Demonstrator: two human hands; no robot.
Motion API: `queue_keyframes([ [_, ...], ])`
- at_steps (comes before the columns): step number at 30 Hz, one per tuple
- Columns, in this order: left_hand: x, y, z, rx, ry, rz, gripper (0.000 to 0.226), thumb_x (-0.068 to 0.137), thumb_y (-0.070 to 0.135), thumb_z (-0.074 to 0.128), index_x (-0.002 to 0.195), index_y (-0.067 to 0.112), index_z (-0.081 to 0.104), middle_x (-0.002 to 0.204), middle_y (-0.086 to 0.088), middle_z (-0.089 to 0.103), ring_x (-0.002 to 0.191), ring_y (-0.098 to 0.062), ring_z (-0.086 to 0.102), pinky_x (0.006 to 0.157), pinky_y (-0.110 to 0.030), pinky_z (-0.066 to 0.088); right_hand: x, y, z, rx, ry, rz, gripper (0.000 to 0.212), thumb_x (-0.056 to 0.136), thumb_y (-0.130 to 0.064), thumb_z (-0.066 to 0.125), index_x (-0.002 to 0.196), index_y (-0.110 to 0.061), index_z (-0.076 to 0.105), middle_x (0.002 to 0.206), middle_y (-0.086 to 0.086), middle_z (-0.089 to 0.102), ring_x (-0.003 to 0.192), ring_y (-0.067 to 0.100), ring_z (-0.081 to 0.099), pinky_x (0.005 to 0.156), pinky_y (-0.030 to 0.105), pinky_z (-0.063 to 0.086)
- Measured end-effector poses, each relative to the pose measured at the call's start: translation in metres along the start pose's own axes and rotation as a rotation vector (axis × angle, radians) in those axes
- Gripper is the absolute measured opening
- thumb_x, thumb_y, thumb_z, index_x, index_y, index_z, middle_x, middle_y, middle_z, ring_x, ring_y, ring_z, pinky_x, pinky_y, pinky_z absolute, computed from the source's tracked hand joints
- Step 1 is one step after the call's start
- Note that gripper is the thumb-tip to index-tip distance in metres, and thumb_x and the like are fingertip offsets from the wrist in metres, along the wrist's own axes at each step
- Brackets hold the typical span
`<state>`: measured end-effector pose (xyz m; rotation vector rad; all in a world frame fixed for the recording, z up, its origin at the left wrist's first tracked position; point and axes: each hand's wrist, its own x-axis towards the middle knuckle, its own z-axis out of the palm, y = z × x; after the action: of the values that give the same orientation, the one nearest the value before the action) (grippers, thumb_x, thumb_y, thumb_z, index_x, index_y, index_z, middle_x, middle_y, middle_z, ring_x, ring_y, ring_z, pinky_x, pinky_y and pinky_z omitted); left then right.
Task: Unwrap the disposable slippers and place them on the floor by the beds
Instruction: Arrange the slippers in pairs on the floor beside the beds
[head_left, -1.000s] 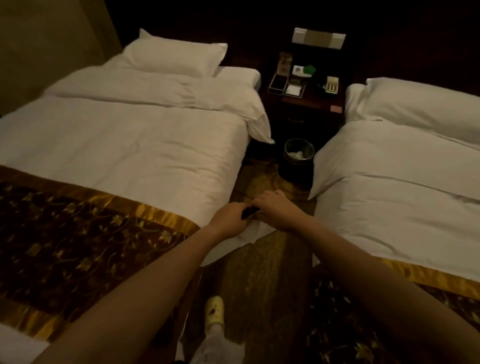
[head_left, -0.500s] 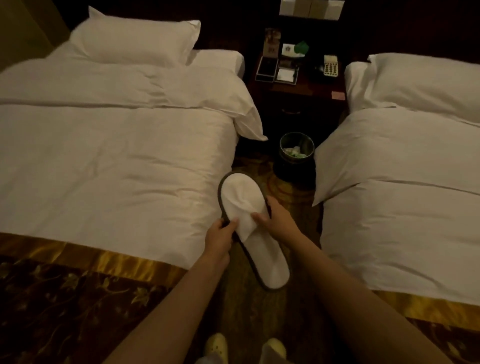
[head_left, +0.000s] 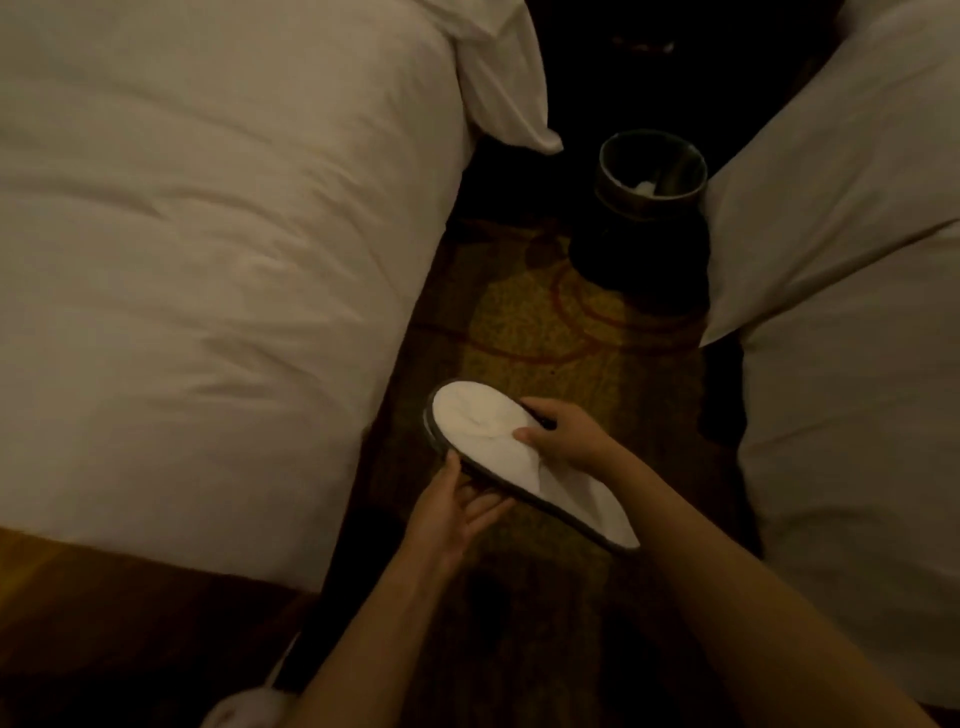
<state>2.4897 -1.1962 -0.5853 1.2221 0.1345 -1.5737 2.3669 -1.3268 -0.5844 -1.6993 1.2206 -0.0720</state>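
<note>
A white disposable slipper (head_left: 483, 431) with a dark sole edge is held flat above the patterned carpet (head_left: 535, 322) in the aisle between the two beds. Its toe points up and to the left, its heel down and to the right. My right hand (head_left: 563, 434) pinches the white upper strap from above. My left hand (head_left: 457, 501) supports the sole from below at its left edge, fingers spread under it. Whether a second slipper lies beneath this one is hidden. No wrapper is visible.
The left bed (head_left: 208, 270) with a white duvet fills the left side; the right bed (head_left: 852, 291) fills the right. A dark round waste bin (head_left: 652, 179) with white rubbish stands at the far end of the aisle. A light shoe (head_left: 244, 709) shows at the bottom edge.
The view has tipped down and moved closer to the floor. The slipper has been lowered and turned flatter, and my left hand has shifted from its side to under the sole.
</note>
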Motion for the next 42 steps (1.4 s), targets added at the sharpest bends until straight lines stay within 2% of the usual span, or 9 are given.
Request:
queue_keyframes([
  [4, 0.064, -0.046, -0.034, 0.021, 0.095, -0.011, 0.043, 0.1, 0.03, 0.037, 0.139, 0.012, 0.038, 0.11, -0.02, 0.064, 0.097, -0.033, 0.065, 0.069, -0.039, 0.056, 0.056, 0.068, 0.04, 0.024, -0.001, -0.002, 0.046, 0.089, -0.017, 0.059, 0.133, -0.012, 0.048, 0.136, 0.01, 0.051, 0.108, 0.01, 0.044, 0.088, 0.026, 0.035],
  [9, 0.107, -0.069, -0.063, 0.002, 0.2, -0.087, 0.045, 0.101, 0.026, 0.033, 0.141, 0.006, 0.031, 0.137, -0.03, 0.045, 0.122, -0.043, 0.049, 0.083, -0.045, 0.049, 0.114, 0.11, 0.075, 0.009, 0.095, -0.012, 0.054, 0.089, -0.017, 0.059, 0.139, -0.007, 0.04, 0.141, 0.016, 0.046, 0.127, 0.03, 0.046, 0.101, 0.036, 0.039],
  [19, 0.107, -0.091, -0.106, 0.042, 0.198, -0.283, 0.046, 0.101, 0.021, 0.035, 0.141, 0.0, 0.03, 0.14, -0.032, 0.041, 0.126, -0.045, 0.044, 0.075, -0.048, 0.051, 0.171, 0.157, 0.08, -0.448, 0.094, 0.035, 0.058, 0.096, -0.026, 0.044, 0.147, -0.018, 0.02, 0.155, 0.019, 0.009, 0.14, 0.037, 0.02, 0.113, 0.04, 0.024],
  [26, 0.104, -0.096, -0.099, 0.179, 0.237, -0.245, 0.045, 0.1, 0.013, 0.033, 0.142, 0.0, 0.025, 0.14, -0.032, 0.038, 0.105, -0.048, 0.056, 0.064, -0.045, 0.05, 0.15, 0.168, 0.082, -0.62, 0.075, 0.018, 0.081, 0.091, -0.031, 0.052, 0.149, -0.017, -0.003, 0.158, 0.012, 0.002, 0.144, 0.033, 0.004, 0.117, 0.042, 0.012],
  [29, 0.107, -0.091, -0.093, 0.225, 0.229, -0.198, 0.037, 0.1, 0.011, 0.032, 0.135, -0.001, 0.035, 0.1, -0.027, 0.056, 0.077, -0.039, 0.062, 0.048, -0.041, 0.057, 0.121, 0.144, 0.084, -0.576, -0.049, -0.076, 0.078, 0.09, -0.046, 0.049, 0.148, -0.014, 0.009, 0.158, 0.01, 0.011, 0.144, 0.029, 0.012, 0.116, 0.039, 0.015],
  [31, 0.111, -0.087, -0.087, 0.265, 0.243, -0.175, 0.034, 0.1, 0.011, 0.031, 0.131, 0.001, 0.039, 0.085, -0.02, 0.054, 0.079, -0.04, 0.063, 0.05, -0.039, 0.058, 0.093, 0.13, 0.093, -0.521, -0.234, -0.135, 0.075, 0.087, -0.053, 0.051, 0.145, -0.014, 0.024, 0.153, 0.01, 0.028, 0.139, 0.027, 0.028, 0.112, 0.038, 0.025],
  [35, 0.122, -0.082, -0.075, 0.256, 0.227, -0.218, 0.039, 0.1, 0.01, 0.026, 0.135, -0.006, 0.034, 0.123, -0.032, 0.052, 0.116, -0.048, 0.053, 0.08, -0.049, 0.045, 0.031, 0.14, 0.12, -0.661, -0.353, -0.203, 0.067, 0.081, -0.051, 0.059, 0.135, -0.017, 0.037, 0.135, 0.008, 0.048, 0.12, 0.028, 0.05, 0.094, 0.037, 0.043],
  [39, 0.126, -0.083, -0.076, 0.296, 0.185, -0.217, 0.042, 0.099, 0.022, 0.036, 0.133, -0.004, 0.036, 0.088, -0.025, 0.058, 0.075, -0.037, 0.062, 0.081, -0.048, 0.049, 0.009, 0.159, 0.133, -0.658, -0.088, -0.147, 0.036, 0.089, -0.038, 0.053, 0.115, -0.013, 0.053, 0.117, 0.014, 0.062, 0.105, 0.031, 0.059, 0.078, 0.034, 0.046],
  [42, 0.142, -0.082, -0.093, 0.647, 0.359, -0.035, 0.051, 0.095, 0.033, 0.046, 0.137, 0.006, 0.035, 0.12, -0.023, 0.053, 0.096, -0.036, 0.06, 0.084, -0.047, 0.05, 0.012, 0.169, 0.13, -0.439, -0.106, -0.097, 0.024, 0.089, -0.022, 0.052, 0.109, -0.009, 0.058, 0.113, 0.015, 0.063, 0.103, 0.03, 0.059, 0.072, 0.028, 0.04],
])
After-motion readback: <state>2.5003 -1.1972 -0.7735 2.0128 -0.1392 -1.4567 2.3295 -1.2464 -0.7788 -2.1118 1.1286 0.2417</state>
